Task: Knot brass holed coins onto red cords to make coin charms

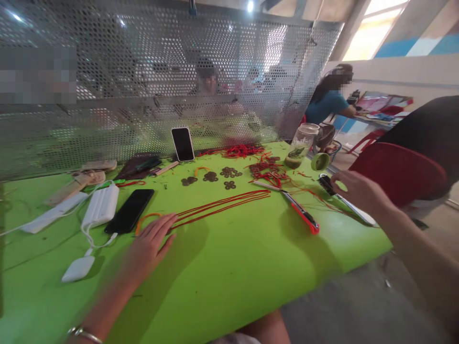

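My left hand (pixel 150 241) lies flat on the green table (pixel 229 277), fingers apart, fingertips touching the near end of a bundle of long red cords (pixel 222 205) beside an orange loop (pixel 143 220). My right hand (pixel 358 191) hovers at the table's right edge, fingers curled near a black comb (pixel 325 184) and a white strip (pixel 358 212); whether it grips anything is unclear. An orange utility knife (pixel 303 216) lies between the hands. Clusters of old coins (pixel 215 177) and tangled red cord (pixel 267 169) sit further back.
A black phone (pixel 129 210), white power bank (pixel 101 205) and white charger (pixel 78 269) lie at left. Another phone (pixel 182 143) leans on the perforated metal screen (pixel 161 81). A glass jar (pixel 301 145) and green lid (pixel 320 161) stand far right. People sit beyond the screen.
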Available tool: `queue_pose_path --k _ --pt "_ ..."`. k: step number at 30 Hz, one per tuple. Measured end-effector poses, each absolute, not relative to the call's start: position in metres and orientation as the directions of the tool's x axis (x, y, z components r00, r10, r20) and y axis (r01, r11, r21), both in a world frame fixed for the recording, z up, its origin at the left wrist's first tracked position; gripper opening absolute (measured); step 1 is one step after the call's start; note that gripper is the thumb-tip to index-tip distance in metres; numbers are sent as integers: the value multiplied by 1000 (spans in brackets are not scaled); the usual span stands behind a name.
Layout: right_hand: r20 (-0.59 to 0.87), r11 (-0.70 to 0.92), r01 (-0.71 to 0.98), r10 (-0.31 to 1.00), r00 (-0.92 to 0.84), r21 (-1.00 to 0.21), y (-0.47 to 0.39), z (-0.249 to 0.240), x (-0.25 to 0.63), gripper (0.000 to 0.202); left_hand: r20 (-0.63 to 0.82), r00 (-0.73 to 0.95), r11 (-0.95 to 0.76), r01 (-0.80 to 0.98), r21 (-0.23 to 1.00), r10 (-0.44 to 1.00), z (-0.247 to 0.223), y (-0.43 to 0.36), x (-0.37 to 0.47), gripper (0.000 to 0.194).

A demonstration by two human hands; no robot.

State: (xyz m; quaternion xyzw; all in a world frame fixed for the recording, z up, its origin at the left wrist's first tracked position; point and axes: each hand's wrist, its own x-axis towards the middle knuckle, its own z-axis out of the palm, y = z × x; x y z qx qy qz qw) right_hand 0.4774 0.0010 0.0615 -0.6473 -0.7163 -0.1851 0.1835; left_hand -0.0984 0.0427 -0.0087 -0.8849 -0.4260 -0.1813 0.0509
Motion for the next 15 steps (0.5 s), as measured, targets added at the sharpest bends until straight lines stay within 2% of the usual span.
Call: queue_pose_path --k 4,7,10,13,15 --pt "639 18 993 764 -90 119 -1 122 452 16 373 601 -682 718 137 707 19 35 -57 38" --pt "712 78 966 662 -236 247 1 168 408 15 412 631 -749 606 269 658 54 31 -7 36" --pt "734 165 947 601 -318 275 1 201 355 21 498 605 -778 406 479 622 88 31 50 45" --pt "694 300 908 587 -418 294 -5 224 309 25 604 576 -769 70 635 551 114 29 98 63" --pt "685 357 881 559 -467 310 -12 236 287 30 625 582 -709 -115 696 520 126 25 118 58"
